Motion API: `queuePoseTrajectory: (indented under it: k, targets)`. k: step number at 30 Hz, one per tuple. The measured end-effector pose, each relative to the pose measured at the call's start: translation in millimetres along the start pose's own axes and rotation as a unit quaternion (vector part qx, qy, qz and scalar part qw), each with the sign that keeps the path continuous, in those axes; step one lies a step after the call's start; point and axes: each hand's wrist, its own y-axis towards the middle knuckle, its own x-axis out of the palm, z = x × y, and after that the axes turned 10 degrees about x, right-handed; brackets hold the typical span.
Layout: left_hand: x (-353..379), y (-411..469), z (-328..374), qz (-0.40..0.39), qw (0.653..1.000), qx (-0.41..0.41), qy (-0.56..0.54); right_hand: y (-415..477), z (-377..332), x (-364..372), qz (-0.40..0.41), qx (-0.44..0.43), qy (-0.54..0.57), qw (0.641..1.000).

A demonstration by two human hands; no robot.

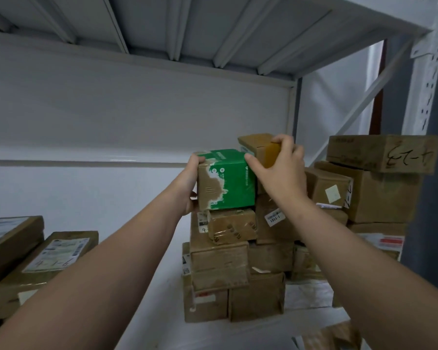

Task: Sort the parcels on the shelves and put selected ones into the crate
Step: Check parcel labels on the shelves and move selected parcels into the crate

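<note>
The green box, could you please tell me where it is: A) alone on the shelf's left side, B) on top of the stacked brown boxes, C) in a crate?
B: the green box sits atop the stacked brown boxes, its left side gripped by the left hand.

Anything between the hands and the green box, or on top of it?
Nothing visible. Left hand grips the green box on its left; right hand holds the brown box beside it. Top bare; crate not in view.

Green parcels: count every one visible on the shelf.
1. The green parcel is at the top of the brown stack, gripped by the left hand. The right hand touches it with the thumb, fingers curled over a brown parcel beside it. Others may be hidden behind.
</note>
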Motion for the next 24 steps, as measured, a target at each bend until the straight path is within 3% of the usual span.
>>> queuePoseTrajectory:
  k: [8,11,15,24]
  targets:
    - [-40.1,-55.9,33.2,0.004,0.987,0.160,0.005,-35.0,-46.8,-21.3,0.068,-0.069,0.216,0.972]
    - [-91.9,-90.0,23.8,-0.011,0.982,0.184,0.048,-74.9,-68.6,-14.7,0.030,-0.070,0.260,0.963]
    - [-157.9,-131.1,-4.3,0.052,0.963,0.246,0.095,-137.9,-87.8,18.6,-0.055,-0.047,0.269,0.960]
    - [-236.5,-193.7,-94.8,0.098,0.973,0.195,0.081,-251.5,-69.6,87.8,-0.146,0.048,0.304,0.940]
